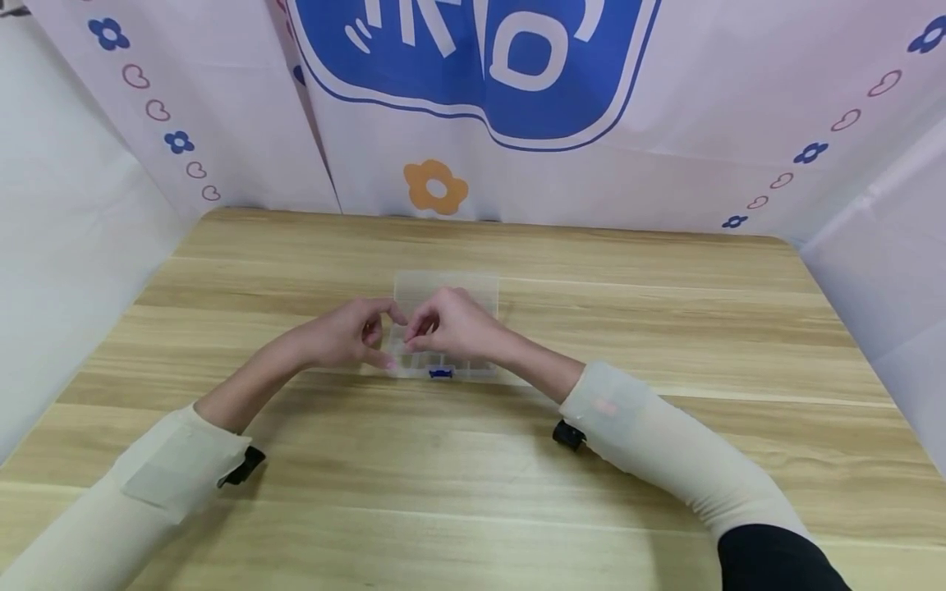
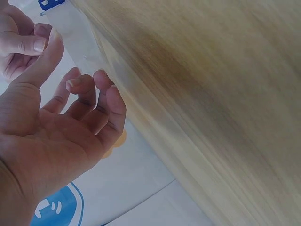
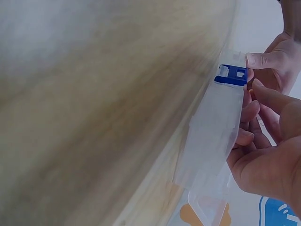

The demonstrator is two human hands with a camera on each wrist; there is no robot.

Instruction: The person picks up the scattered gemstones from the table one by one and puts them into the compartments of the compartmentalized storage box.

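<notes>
A clear plastic compartment box with a blue latch sits on the table, its see-through lid standing raised at the back. At the left end of the box is my left hand, thumb at the front corner and index finger bent towards the rim. Its other fingers curve loosely in the left wrist view. My right hand is over the compartments, thumb and index tips brought together close above the left ones. I cannot tell whether something tiny is pinched there. In the right wrist view both hands meet behind the latch.
The wooden table spreads around the box on all sides. A white printed cloth with a blue sign and an orange flower hangs behind its far edge. Black wrist cameras stick out below both sleeves.
</notes>
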